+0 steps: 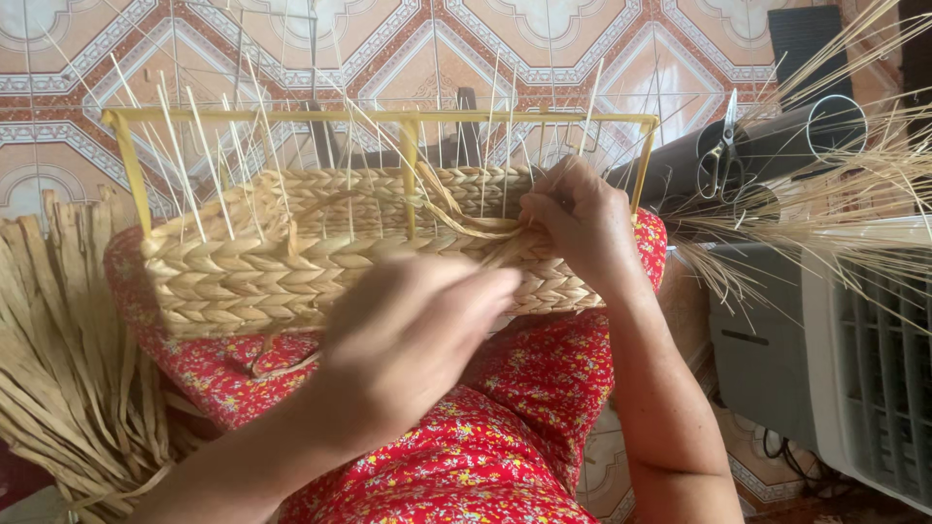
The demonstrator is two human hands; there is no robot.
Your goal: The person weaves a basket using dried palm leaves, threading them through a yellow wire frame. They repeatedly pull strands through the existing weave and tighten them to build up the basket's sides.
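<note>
Two hands work at one half-woven basket (291, 262) that rests across your lap, on the red flowered cloth (505, 437) over your knees. Your right hand (582, 218) sits at the basket's right end, on the top edge of the near wall, fingers pinched on a flat strand (466, 228) that runs leftward along the rim. Your left hand (413, 330) hovers in front of the near wall, blurred, fingers curled loosely; you cannot tell from this view whether it holds anything.

The basket is long and rectangular, its long axis running left to right across your thighs, open side up. Its walls are thick braided rows of pale, dry fibre, plump and ridged like plaits. Thin stiff stakes (209, 165) stand up out of the weave, fanning slightly. A yellow metal frame (408, 118) of slim bars encloses it, its top rail parallel to the long axis.

A sheaf of flat dried strands (58, 369) lies just left of your lap. To the right, a dark tube (777, 146) carries scissors (720, 146), beside a spray of fine straw (854, 204) and a grey ribbed appliance (854, 369). The floor (524, 49) is patterned tile.
</note>
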